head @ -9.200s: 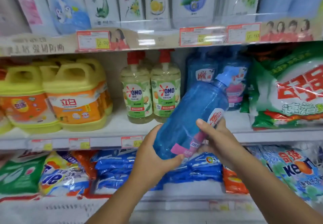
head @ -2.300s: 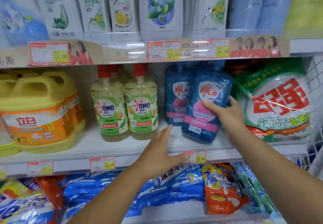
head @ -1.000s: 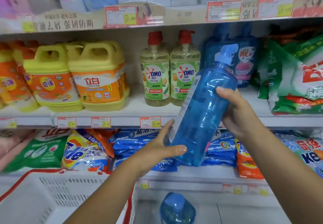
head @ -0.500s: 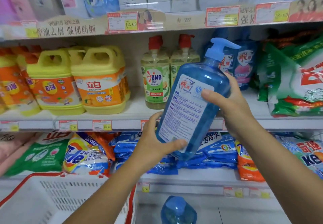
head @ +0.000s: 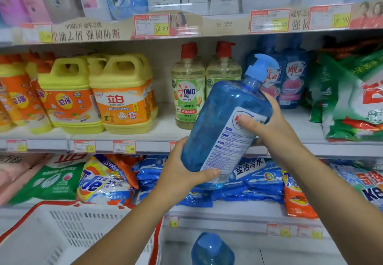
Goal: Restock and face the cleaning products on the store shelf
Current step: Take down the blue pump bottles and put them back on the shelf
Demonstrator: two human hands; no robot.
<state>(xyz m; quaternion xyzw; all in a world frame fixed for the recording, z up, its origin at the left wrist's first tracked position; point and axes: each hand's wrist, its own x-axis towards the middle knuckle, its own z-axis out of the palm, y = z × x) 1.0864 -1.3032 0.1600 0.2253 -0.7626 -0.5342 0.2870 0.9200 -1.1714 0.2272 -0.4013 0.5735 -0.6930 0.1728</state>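
Before shelves (head: 161, 135), left hand (head: 182, 173) and right hand (head: 267, 124) grip a tilted blue bottle (head: 215, 119).

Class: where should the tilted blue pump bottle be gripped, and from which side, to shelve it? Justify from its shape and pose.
Grip the blue pump bottle round its broad body, not the thin pump neck, which probably would not bear it. It leans top-right, so come from both sides: left hand cupping near the base, right hand on the upper body.
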